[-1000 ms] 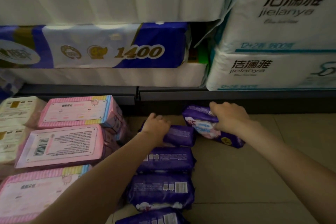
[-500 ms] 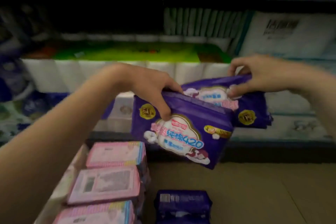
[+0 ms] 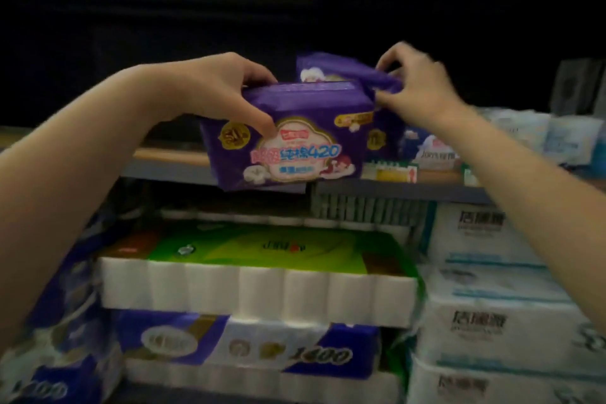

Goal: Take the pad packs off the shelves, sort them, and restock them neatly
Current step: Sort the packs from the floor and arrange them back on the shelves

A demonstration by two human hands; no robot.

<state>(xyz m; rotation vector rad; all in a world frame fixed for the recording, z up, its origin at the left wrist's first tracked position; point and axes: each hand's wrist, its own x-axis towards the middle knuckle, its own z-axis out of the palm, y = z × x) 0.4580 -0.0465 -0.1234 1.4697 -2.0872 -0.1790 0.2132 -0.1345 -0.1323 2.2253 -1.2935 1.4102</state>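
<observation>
- Head view: left hand (image 3: 210,92) has a grip on a purple pad pack (image 3: 288,138), thumb on the printed front and fingers over the top edge, held up in front of the shelf (image 3: 436,188)
- right hand (image 3: 416,92) pinches a second purple pack (image 3: 341,70) just behind and a bit above the first, fingers curled into the wrapper. It's motion-blurred, so I can't say exactly how the fingers sit
- both packs are in the air at shelf height, touching or nearly, not set down yet
- what could go wrong imo: the wrapper looks like slick glossy film, and the right hand only has a bunched corner, so that pack could slip out or swing and land crooked
- also the front pack hangs half below the shelf lip, so pushing it forward without lifting would probably catch the edge
- packs are soft, pillowy rectangles, squishy rather than rigid, so they'd likely lean instead of standing neatly unless butted against the white packs (image 3: 537,138) further right
- big tissue roll bundles (image 3: 259,292) underneath, plastic-wrapped and blocky
</observation>
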